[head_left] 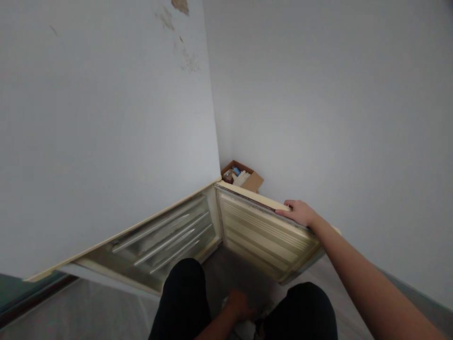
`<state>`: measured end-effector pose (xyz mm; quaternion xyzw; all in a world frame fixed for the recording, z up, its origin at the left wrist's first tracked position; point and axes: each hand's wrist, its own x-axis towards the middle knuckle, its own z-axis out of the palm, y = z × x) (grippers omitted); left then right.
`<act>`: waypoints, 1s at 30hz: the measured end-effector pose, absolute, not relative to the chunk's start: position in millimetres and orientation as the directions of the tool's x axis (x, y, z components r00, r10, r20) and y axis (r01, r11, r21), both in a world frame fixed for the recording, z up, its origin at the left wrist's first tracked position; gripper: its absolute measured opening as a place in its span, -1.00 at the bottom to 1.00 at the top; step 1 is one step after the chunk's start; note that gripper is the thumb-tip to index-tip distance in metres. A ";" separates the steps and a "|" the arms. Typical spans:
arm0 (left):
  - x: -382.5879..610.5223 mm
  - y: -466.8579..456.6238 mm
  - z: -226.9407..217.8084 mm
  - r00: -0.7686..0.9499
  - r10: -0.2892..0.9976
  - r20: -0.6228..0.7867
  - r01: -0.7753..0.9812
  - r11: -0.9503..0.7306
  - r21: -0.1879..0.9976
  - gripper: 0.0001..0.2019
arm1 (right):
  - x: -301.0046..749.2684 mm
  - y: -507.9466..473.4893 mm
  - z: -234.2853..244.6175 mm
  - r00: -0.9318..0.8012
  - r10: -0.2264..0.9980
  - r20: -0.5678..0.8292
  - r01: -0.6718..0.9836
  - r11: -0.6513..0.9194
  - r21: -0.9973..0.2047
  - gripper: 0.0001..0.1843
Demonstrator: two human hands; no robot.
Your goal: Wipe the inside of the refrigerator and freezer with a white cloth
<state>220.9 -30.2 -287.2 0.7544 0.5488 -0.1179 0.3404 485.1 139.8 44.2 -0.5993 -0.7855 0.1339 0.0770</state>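
The freezer door (262, 236), cream with a ribbed inner panel, stands swung out to the right. My right hand (299, 212) grips its top edge, with fingers on the rim. Inside the low freezer compartment (170, 236) are several pale horizontal bars, apparently drawer fronts or shelf edges. Low between my knees is my left hand (239, 304), in shadow with its fingers curled. Something whitish (246, 328) lies just below it, too dark to name. What the left hand holds is hidden.
Behind the door, in the corner, an open cardboard box (253, 182) holds a white glove-like item and small packets. The white freezer top or panel (106, 118) has stained, peeling patches. A pale wall (336, 118) rises to the right. My dark-clothed knees (300, 307) flank the floor gap.
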 end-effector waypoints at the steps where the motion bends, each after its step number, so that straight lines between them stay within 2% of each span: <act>1: 221.1 -29.5 -288.2 0.375 0.743 -0.555 0.908 -0.174 0.381 -0.26 | 485.0 139.7 44.4 -0.268 0.962 -0.040 0.921 0.244 -0.304 -0.25; 11: 217.7 -26.5 -289.0 0.434 0.699 -0.568 0.895 -0.266 0.357 -0.27 | 484.3 138.6 44.6 -0.261 0.965 -0.036 0.916 0.236 -0.326 -0.25; 16: 218.9 -26.1 -286.1 0.420 0.678 -0.603 0.907 -0.295 0.301 -0.25 | 484.7 139.2 44.7 -0.271 0.962 -0.038 0.914 0.245 -0.324 -0.24; 22: 223.1 -22.5 -283.0 0.392 0.633 -0.668 0.917 -0.324 0.232 -0.13 | 487.0 142.5 39.5 -0.269 0.963 -0.025 0.915 0.247 -0.319 -0.31; 30: 224.3 -19.8 -277.3 0.398 0.605 -0.689 0.911 -0.348 0.220 -0.20 | 487.5 142.8 38.9 -0.266 0.964 -0.023 0.914 0.245 -0.322 -0.33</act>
